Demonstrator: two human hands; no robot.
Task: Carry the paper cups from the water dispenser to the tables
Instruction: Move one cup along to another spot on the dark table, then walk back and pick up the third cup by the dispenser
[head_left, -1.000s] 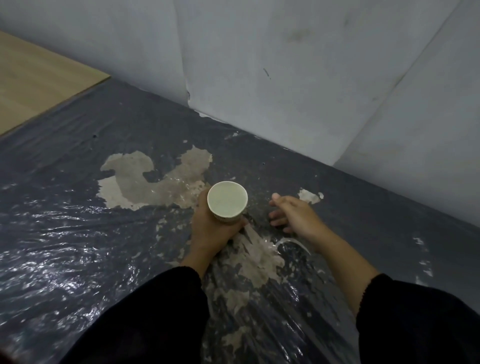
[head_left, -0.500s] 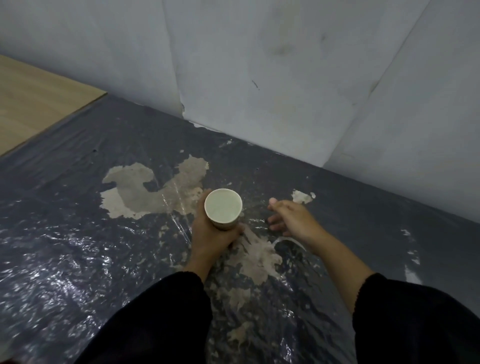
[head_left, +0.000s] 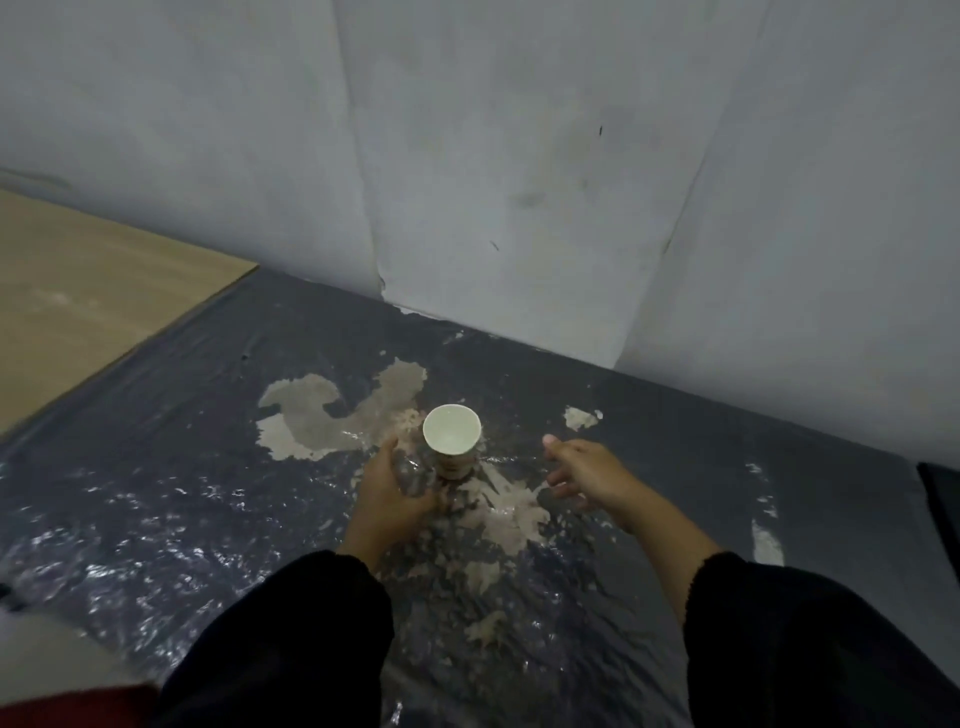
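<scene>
A white paper cup (head_left: 451, 435) stands upright on a dark table top covered with wrinkled plastic film (head_left: 156, 467), its open mouth facing up and its inside looking empty. My left hand (head_left: 392, 496) sits just left of and below the cup's base, fingers loosely spread and curved toward it, no longer wrapped around it. My right hand (head_left: 587, 470) hovers to the right of the cup, apart from it, fingers open and holding nothing. Both arms wear black sleeves.
Pale peeled patches (head_left: 332, 415) mark the film around the cup. A grey wall (head_left: 519, 156) rises close behind the table. A light wooden surface (head_left: 78, 291) adjoins at the left. A dark object (head_left: 943, 493) shows at the right edge.
My left hand held the cup off the surface before; now the cup stands on the film and the hand has loosened and drawn back. My right hand has opened wider.
</scene>
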